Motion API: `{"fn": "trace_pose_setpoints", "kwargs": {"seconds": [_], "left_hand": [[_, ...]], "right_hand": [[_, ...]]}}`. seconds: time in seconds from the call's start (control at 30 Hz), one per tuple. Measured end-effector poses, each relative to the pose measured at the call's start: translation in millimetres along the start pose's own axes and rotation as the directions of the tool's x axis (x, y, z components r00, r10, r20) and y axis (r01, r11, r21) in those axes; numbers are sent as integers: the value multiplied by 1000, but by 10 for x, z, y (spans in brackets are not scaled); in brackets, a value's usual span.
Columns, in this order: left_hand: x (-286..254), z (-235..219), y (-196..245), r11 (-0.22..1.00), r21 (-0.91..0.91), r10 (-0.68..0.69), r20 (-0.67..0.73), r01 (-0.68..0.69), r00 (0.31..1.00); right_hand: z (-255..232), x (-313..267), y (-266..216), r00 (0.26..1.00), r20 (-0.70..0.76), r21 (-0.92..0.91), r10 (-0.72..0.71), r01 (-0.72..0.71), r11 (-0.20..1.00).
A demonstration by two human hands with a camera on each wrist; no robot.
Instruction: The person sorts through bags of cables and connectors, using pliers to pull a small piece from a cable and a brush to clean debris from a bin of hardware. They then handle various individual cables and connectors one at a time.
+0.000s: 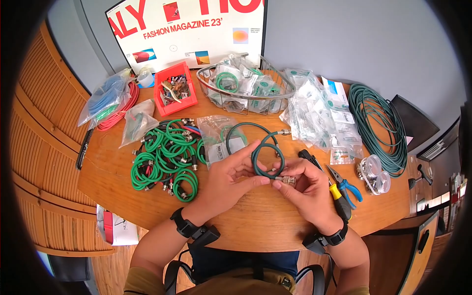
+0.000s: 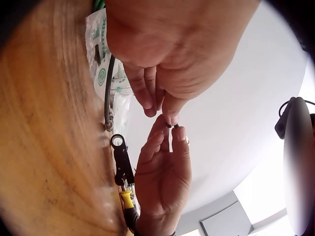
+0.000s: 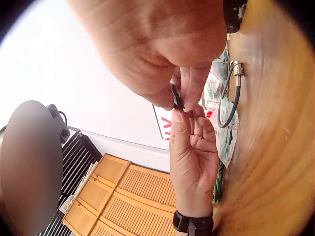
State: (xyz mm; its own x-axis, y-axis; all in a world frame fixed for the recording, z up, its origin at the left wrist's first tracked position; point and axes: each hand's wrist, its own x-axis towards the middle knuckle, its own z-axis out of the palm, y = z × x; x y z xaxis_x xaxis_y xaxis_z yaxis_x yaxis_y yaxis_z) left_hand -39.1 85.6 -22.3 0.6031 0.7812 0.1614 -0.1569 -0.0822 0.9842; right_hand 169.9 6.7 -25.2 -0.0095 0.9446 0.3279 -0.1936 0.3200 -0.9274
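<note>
Both hands meet over the front of the wooden table, holding a dark green coaxial cable [image 1: 254, 158] bent into a small loop. My left hand [image 1: 231, 177] pinches the loop's lower left side between thumb and fingers. My right hand [image 1: 307, 189] pinches the cable close to a metal BNC connector [image 1: 289, 180], which sticks out by its fingertips. In the left wrist view, the left hand [image 2: 170, 54] and right hand [image 2: 165, 182] nearly meet at their fingertips. Behind the hands, a wider dark cable curve [image 1: 236, 129] ends in another metal connector [image 1: 284, 132].
Green cables [image 1: 162, 147] are heaped at left beside clear plastic bags [image 1: 216, 129]. A red bin [image 1: 178, 104] and wire basket [image 1: 231, 105] stand behind. At right are pliers [image 1: 350, 189], a yellow-and-black screwdriver [image 1: 339, 196], a black tool [image 1: 307, 156], small jars [image 1: 372, 172] and a large cable coil [image 1: 359, 98].
</note>
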Motion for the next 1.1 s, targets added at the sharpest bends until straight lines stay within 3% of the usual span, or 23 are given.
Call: {"fn": "trace_pose_setpoints", "kwargs": {"seconds": [0.23,0.33,0.43,0.6,0.8,0.93,1.1], "left_hand": [[-24,-2,-38,999,-22,27,-16,-27,1000],[-29,-2,-11,997,56,53,4,-53,999],[-18,30,2,996,-48,69,-38,-71,997],[5,-60,33,969,-239,-49,56,61,997],[-2,-58,37,923,-379,-43,57,61,997],[-9,-43,31,953,-298,-41,51,54,998],[2,-11,88,904,-407,-120,60,134,991]], "right_hand": [[-9,-14,-26,999,-25,-5,43,-43,999],[7,-13,-37,993,-63,8,99,-98,995],[9,-16,-33,988,-90,19,125,-123,992],[-8,-19,-36,981,-99,53,165,-160,986],[2,-28,-64,987,-91,93,136,-128,987],[4,-35,-70,987,-84,72,138,-132,989],[-9,-23,-86,988,-69,48,137,-133,990]]}}
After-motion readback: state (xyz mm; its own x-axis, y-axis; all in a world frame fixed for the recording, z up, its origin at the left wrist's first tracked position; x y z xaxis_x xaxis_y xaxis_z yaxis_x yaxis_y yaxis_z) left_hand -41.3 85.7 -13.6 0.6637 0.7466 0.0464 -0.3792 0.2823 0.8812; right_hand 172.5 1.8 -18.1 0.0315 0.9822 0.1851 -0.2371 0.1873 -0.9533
